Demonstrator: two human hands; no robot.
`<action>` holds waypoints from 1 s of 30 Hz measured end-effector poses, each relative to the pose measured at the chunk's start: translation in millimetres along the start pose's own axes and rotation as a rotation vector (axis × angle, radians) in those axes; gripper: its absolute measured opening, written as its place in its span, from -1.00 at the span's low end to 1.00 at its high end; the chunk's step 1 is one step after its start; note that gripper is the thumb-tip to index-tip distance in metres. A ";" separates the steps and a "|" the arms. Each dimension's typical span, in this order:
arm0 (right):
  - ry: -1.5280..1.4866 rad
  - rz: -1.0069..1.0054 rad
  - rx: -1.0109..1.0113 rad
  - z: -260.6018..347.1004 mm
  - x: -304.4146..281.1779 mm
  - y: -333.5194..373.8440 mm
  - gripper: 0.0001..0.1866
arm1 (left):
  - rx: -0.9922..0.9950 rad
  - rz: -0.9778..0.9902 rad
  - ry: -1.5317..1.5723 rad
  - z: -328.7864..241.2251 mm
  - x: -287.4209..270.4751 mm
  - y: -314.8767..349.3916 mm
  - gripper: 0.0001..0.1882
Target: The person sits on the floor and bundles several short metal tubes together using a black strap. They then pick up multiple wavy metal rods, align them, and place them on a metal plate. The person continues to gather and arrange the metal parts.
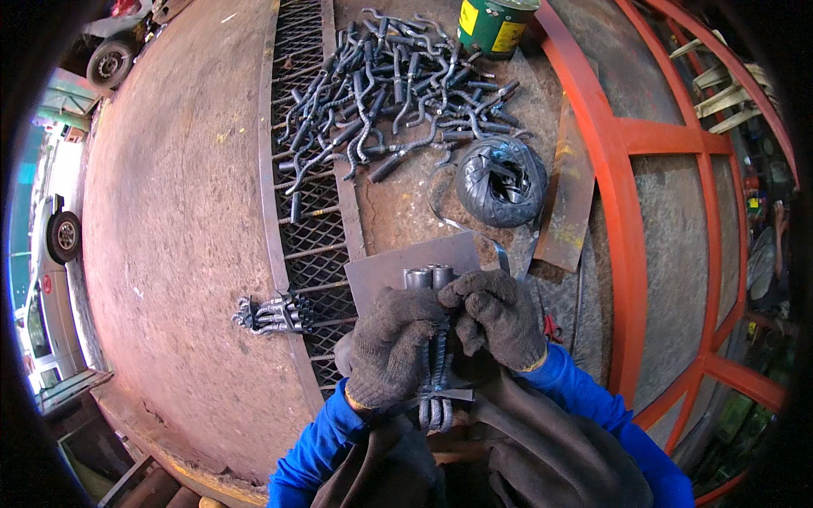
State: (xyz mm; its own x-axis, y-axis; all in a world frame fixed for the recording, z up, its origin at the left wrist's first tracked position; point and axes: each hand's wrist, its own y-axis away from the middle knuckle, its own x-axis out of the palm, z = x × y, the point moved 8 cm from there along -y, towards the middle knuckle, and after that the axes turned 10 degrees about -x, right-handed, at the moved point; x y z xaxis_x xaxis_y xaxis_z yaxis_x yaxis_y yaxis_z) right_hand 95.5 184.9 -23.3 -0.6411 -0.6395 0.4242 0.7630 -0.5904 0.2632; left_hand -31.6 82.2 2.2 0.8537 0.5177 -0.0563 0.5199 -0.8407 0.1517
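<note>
A bundle of bent ribbed steel rods with tube-shaped ends [437,360] stands between my gloved hands, tube ends pointing away from me. My left hand [396,343] is closed around its left side. On the other side, my right hand [498,315] has its fingers pinched together against the bundle near the tubes; what they grip is hidden. A black plastic strip [447,394] is tied round the bundle's near end, with a short tail sticking out to the right. Behind the tubes lies a flat metal plate [381,275]. From a ball of black plastic twine [501,182], a strand runs down toward my right hand.
A heap of loose bent rods [398,85] lies at the far side, partly over a mesh-covered grate [318,245]. Another tied bundle [275,314] rests at the left on the grate's edge. A green can [495,30] and an orange steel frame [622,212] stand right.
</note>
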 end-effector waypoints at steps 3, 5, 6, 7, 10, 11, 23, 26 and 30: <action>0.051 -0.067 -0.026 2.3 4.3 6.0 -0.81 | 0.096 -0.036 -0.115 -15.2 -2.1 -0.2 -0.88; 0.053 -0.096 -0.082 2.0 3.1 8.4 -0.83 | 0.195 0.068 -0.202 -16.4 1.0 6.7 -0.80; 0.071 -0.111 -0.130 -0.1 -0.2 8.9 -0.84 | 0.244 0.122 -0.240 -17.4 3.4 9.7 -0.75; 0.088 -0.126 -0.178 0.3 -2.4 9.1 -0.84 | 0.273 0.187 -0.220 -21.3 7.9 8.7 -0.74; -0.185 -0.144 -0.138 2.9 4.8 8.1 -0.86 | 0.296 0.321 -0.131 -32.2 18.3 2.4 -0.72; -0.141 -0.107 -0.163 4.3 6.1 6.6 -0.85 | 0.261 0.327 -0.079 -30.4 18.6 0.4 -0.72; 0.780 0.171 -0.552 33.3 -0.9 5.0 -0.70 | -0.032 0.433 -0.134 -3.4 16.5 -3.3 -0.75; 1.042 0.274 -0.707 47.4 11.5 -1.3 -0.74 | 0.031 0.342 -0.070 -8.5 10.8 -2.9 -0.74; 0.602 0.288 -0.345 22.2 -9.0 -6.5 -0.79 | -0.006 0.348 0.033 -6.0 6.9 0.8 -0.74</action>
State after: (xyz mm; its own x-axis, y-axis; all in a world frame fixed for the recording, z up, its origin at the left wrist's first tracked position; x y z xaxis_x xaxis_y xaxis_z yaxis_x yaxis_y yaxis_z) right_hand 98.1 205.4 -9.7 -0.4295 -0.8925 -0.1379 0.9019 -0.4163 -0.1148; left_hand -25.5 86.0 7.9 0.9781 0.2057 0.0321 0.1980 -0.9668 0.1618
